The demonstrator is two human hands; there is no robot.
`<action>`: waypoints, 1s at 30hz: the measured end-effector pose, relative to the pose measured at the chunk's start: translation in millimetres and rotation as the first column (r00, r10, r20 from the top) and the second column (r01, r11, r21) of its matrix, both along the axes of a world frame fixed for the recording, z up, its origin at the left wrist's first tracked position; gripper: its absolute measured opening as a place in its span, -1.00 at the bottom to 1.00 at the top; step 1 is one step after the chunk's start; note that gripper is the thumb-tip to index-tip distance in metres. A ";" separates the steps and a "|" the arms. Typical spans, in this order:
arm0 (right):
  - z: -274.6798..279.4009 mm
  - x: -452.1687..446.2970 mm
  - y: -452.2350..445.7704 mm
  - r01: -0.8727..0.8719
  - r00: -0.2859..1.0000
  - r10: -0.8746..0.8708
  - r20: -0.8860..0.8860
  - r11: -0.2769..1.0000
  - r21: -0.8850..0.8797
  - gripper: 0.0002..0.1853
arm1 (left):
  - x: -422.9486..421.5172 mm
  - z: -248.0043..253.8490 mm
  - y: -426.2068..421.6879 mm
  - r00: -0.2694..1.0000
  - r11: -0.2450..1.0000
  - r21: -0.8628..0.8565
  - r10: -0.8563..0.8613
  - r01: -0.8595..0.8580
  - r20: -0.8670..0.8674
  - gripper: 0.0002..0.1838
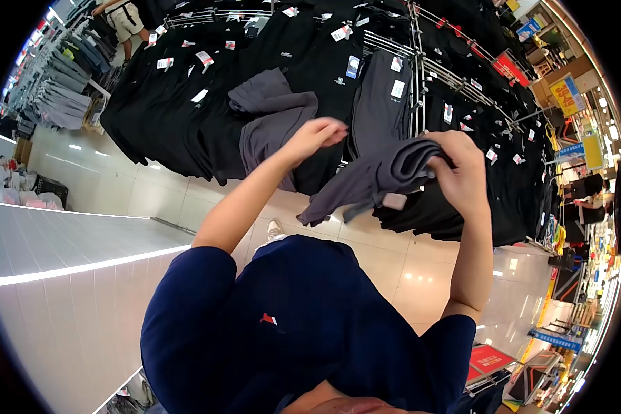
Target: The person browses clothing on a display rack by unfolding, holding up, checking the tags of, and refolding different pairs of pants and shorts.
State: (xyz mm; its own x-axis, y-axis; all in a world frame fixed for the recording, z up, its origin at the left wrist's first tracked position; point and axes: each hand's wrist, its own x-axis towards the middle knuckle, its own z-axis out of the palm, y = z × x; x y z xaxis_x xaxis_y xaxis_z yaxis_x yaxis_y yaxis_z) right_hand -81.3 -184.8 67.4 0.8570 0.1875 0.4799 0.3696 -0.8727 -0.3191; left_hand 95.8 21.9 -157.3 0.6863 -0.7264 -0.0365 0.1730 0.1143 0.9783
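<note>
Here, grey garment (370, 174) slants lengthwise down-left from right hand (462, 169), grip clenched on it; left hand (316, 140) blurred, grip unclear.

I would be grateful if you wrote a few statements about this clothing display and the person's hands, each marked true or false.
1. The right hand grips a bunched gray garment. True.
2. The left hand is holding a red sign. False: no object shows in its grasp.
3. Another gray garment lies over part of the black garments. True.
4. The person's shirt is plain white. False: it is navy blue with a small red and white logo.
5. Several tags show on the black garments. True.
</note>
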 end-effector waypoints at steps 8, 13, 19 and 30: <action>32.6 -29.0 9.0 0.189 0.978 -0.187 -0.091 0.982 0.019 -0.77 | -110.9 -146.2 92.0 0.961 0.968 0.241 0.126 -0.065 -0.245 -0.41; 44.2 -35.1 15.5 0.121 0.987 -0.122 -0.101 0.993 -0.007 -0.78 | -108.9 -163.4 48.4 0.945 0.980 0.160 -0.063 0.120 -0.322 -0.21; 46.7 -43.8 1.6 0.215 0.975 -0.215 -0.062 0.977 -0.005 -0.80 | -94.4 -118.7 8.1 0.915 0.938 0.050 -0.322 0.343 -0.242 -0.56; 69.7 -108.4 -78.8 0.404 0.913 -0.392 -0.109 0.906 0.125 -0.77 | -91.7 -19.2 16.0 0.899 0.982 0.012 0.170 -0.191 0.405 -0.85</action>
